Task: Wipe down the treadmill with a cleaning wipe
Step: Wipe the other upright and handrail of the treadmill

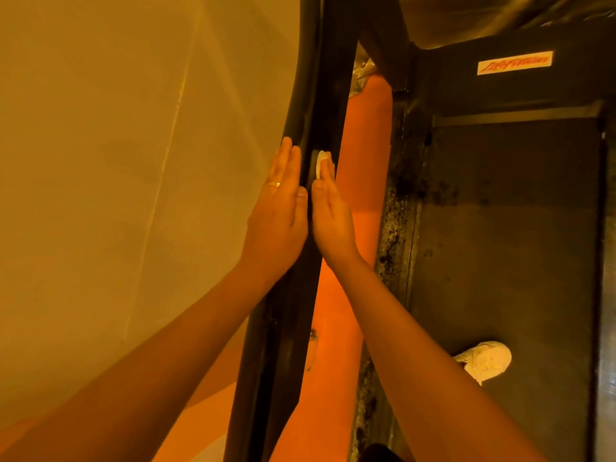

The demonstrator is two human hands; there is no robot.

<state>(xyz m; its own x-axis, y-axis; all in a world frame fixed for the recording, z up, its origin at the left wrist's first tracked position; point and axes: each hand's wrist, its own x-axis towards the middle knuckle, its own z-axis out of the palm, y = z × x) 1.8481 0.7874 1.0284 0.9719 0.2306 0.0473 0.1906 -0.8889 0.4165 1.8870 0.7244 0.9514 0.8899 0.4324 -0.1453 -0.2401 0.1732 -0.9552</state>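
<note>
White cleaning wipe (320,164): we are pressing it onto the black treadmill rail (330,78) with flat right hand (330,218); left hand (278,208) flat alongside.

White shoe (483,360), orange floor (366,145).

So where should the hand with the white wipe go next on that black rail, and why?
Probably slide the right hand and its wipe farther along the black rail: the wipe sits mid-rail, pressed flat, while the left hand rests on the other side.
</note>
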